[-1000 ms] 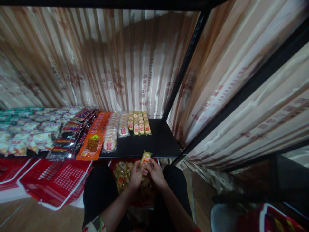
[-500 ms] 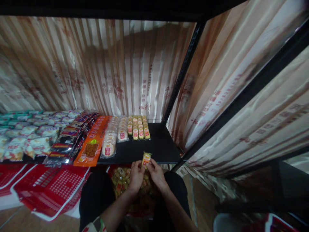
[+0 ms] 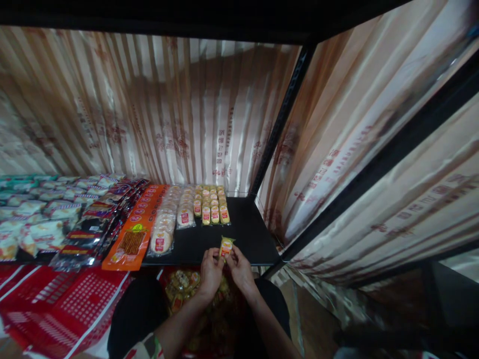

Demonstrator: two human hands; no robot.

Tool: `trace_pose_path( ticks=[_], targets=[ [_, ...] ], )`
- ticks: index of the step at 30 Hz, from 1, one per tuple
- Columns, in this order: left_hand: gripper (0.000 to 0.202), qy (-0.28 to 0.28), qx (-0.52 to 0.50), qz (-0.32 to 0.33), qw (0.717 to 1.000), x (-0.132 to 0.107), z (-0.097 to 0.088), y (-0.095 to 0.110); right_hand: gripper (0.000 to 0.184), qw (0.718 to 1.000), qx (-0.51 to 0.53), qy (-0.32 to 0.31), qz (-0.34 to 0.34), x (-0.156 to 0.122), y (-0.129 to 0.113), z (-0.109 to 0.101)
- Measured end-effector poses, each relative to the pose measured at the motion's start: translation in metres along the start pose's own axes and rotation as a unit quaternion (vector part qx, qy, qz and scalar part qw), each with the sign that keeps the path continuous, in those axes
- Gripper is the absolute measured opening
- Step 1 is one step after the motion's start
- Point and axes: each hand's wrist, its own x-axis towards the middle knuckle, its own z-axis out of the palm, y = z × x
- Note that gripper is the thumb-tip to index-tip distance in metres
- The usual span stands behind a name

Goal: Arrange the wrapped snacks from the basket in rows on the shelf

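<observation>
Between my two hands is a small yellow wrapped snack packet [image 3: 226, 246] with an orange and red label. My left hand [image 3: 211, 271] pinches its left edge, and my right hand [image 3: 240, 269] grips the right edge. The packet is held upright just over the front edge of the black shelf [image 3: 239, 244]. Farther back on that shelf stand rows of matching yellow packets [image 3: 214, 214]. Below my hands, partly hidden by my forearms, a red basket holds a heap of yellow wrapped packets [image 3: 183, 284].
Left of the yellow rows lie round white wrapped crackers [image 3: 161, 241], an orange snack bag [image 3: 134, 237], dark packets [image 3: 84, 237] and white packets [image 3: 47, 237]. Red baskets [image 3: 75, 304] sit under the shelf at left. Black posts [image 3: 282, 119] and pleated curtains [image 3: 187, 109] enclose the corner.
The view has shifted slightly, so the shelf and its goods appear lower and a little to the left. Both hands still hold the yellow packet in nearly the same spot.
</observation>
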Motion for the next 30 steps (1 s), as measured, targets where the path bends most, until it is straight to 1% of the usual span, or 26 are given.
trace_pose_path(
  ticks=[4, 8, 12, 15, 19, 22, 26, 30],
  targets=[
    [0.015, -0.01, -0.007, 0.006, 1.0, 0.008, 0.01, 0.0, 0.041, 1.0, -0.003, 0.025, -0.003, 0.008, 0.003, -0.004],
    [0.018, -0.025, -0.006, 0.003, 1.0, 0.015, 0.021, 0.002, 0.042, 0.999, -0.031, 0.044, -0.003, 0.014, 0.01, -0.01],
    [0.021, -0.037, 0.006, -0.016, 0.999, 0.022, 0.031, 0.01, 0.045, 0.994, -0.066, 0.083, -0.006, 0.021, 0.013, -0.016],
    [0.022, -0.049, 0.017, -0.018, 0.999, 0.027, 0.037, 0.017, 0.044, 0.989, -0.103, 0.109, -0.012, 0.027, 0.012, -0.021],
    [0.023, -0.041, 0.038, -0.02, 0.998, 0.031, 0.04, 0.025, 0.044, 0.985, -0.129, 0.111, -0.016, 0.035, 0.013, -0.025],
    [0.023, -0.036, 0.048, -0.027, 0.998, 0.034, 0.04, 0.028, 0.042, 0.984, -0.136, 0.113, -0.019, 0.04, 0.016, -0.024],
    [0.021, -0.026, 0.053, -0.032, 0.998, 0.04, 0.04, 0.027, 0.039, 0.983, -0.141, 0.119, -0.016, 0.046, 0.017, -0.02],
    [0.021, -0.016, 0.055, -0.033, 0.998, 0.047, 0.04, 0.026, 0.041, 0.984, -0.139, 0.11, -0.011, 0.053, 0.015, -0.014]
  ],
)
